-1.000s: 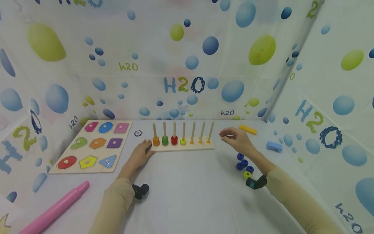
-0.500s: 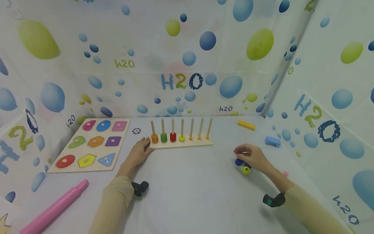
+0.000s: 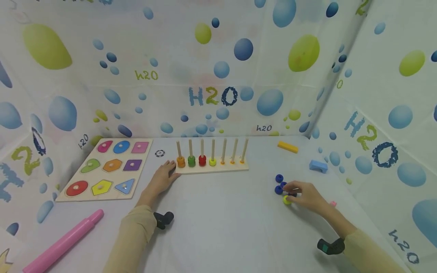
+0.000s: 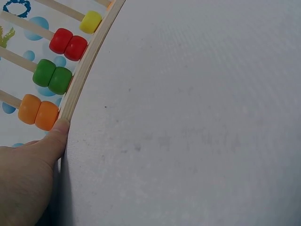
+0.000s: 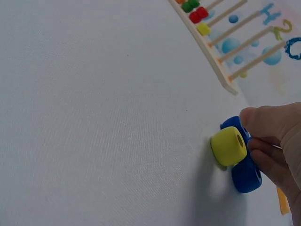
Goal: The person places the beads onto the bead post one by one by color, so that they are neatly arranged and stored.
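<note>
Yellow, and lying on its side, the bead point(image 5: 228, 146) sat at about four o'clock from the peg rack point(image 3: 212, 169), well apart from it, touching the blue beads point(image 3: 280, 185) clustered just beside it. We saw our right hand point(image 3: 305, 196) curled down over this cluster, thumb and fingertips point(image 5: 263, 157) closing on the yellow bead; in the wrist view the thumb lay over a blue bead behind it, so we could not tell whether the yellow one was truly pinched or only touched. Our left hand point(image 3: 162, 180) lay flat and relaxed at the rack's nine o'clock end, its thumb point(image 4: 55, 136) pressed against the base's corner, grasping nothing.

We judged the grip to be the risk: the bead was round and smooth, the blue ones crowded it, and a pinch could have caught a blue bead too, or squirted the yellow one rolling away across the cloth point(image 3: 218, 220). A loose steadying thumb could also have let the rack slide if a peg were knocked.

The right wrist view showed the bead's bore and where each finger sat, which the head view blurred. The left wrist view showed two beads each on the orange, green and red pegs. Only the head view showed the shape puzzle point(image 3: 106, 168) at nine o'clock and the pink tube point(image 3: 65, 242) at seven.
</note>
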{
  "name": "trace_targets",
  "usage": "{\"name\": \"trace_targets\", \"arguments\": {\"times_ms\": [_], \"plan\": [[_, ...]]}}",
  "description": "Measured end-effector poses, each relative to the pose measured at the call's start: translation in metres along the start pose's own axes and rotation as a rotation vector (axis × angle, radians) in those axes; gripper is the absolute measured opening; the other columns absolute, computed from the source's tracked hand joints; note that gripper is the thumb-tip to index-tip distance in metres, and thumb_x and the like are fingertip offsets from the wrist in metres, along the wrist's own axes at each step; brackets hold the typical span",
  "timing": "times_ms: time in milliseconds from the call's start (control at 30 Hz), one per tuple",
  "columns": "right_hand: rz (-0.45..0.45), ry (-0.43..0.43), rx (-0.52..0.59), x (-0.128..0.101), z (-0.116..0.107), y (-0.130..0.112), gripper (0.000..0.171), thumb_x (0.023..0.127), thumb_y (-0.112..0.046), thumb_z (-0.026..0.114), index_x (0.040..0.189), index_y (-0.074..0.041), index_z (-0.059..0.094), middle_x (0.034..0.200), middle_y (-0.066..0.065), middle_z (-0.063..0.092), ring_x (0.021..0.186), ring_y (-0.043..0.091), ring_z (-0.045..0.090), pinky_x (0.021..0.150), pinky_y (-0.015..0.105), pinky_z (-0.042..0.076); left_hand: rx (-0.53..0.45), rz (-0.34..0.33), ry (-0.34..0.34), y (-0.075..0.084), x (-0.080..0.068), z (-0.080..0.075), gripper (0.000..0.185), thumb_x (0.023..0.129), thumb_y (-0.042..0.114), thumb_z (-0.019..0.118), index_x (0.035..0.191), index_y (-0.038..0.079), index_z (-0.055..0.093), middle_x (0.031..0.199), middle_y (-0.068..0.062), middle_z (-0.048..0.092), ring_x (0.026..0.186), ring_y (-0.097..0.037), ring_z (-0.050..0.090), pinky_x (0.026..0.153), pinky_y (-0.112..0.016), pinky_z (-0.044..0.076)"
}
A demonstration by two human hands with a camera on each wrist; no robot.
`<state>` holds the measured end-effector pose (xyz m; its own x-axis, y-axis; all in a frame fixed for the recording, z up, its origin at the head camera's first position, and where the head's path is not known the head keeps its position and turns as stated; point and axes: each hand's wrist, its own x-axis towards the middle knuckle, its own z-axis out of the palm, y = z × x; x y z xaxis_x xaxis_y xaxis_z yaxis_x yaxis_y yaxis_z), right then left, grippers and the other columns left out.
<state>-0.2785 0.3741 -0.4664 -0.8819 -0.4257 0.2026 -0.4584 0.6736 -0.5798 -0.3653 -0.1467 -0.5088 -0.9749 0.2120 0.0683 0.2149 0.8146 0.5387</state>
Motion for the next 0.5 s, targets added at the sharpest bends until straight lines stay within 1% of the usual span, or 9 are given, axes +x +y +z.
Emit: {"name": "trace_targets", "arguments": {"times_ms": [167,300,400,500], "plan": [[-0.081,-0.082,-0.102,-0.001,-0.005,0.002,0.029,0.078,-0.005,0.075,0.105,-0.006,0.067,0.1,0.0,0.068,0.089,0.014,0.064,0.079,0.03,0.057,-0.007,0.007,0.004,0.001,0.001,0.0,0.06,0.095,0.029,0.057,0.14,-0.006,0.037,0.147,-0.023,0.032,0.138,-0.041,0.02,0.114,-0.053,0.011],[-0.112,-0.13,-0.147,0.002,-0.005,0.003,0.025,0.079,-0.004,0.073,0.103,-0.008,0.068,0.097,-0.003,0.068,0.088,0.011,0.063,0.078,0.029,0.057,-0.013,0.014,0.01,0.002,0.001,0.0,0.06,0.095,0.028,0.057,0.14,-0.007,0.037,0.147,-0.024,0.032,0.138,-0.041,0.02,0.114,-0.053,0.011],[-0.139,-0.12,-0.143,0.005,-0.004,0.004,0.023,0.079,-0.001,0.072,0.101,-0.007,0.068,0.095,-0.002,0.069,0.086,0.01,0.063,0.075,0.028,0.057,-0.007,0.013,0.013,0.002,0.001,0.0,0.06,0.095,0.028,0.057,0.139,-0.007,0.037,0.147,-0.024,0.032,0.138,-0.041,0.02,0.115,-0.053,0.011],[-0.157,-0.081,-0.11,0.01,-0.003,0.001,0.023,0.079,0.001,0.071,0.101,-0.006,0.068,0.095,-0.001,0.069,0.085,0.01,0.064,0.074,0.029,0.058,-0.004,0.004,0.005,0.002,0.001,0.0,0.06,0.095,0.028,0.057,0.14,-0.006,0.037,0.147,-0.023,0.031,0.138,-0.041,0.019,0.115,-0.053,0.011]]}}
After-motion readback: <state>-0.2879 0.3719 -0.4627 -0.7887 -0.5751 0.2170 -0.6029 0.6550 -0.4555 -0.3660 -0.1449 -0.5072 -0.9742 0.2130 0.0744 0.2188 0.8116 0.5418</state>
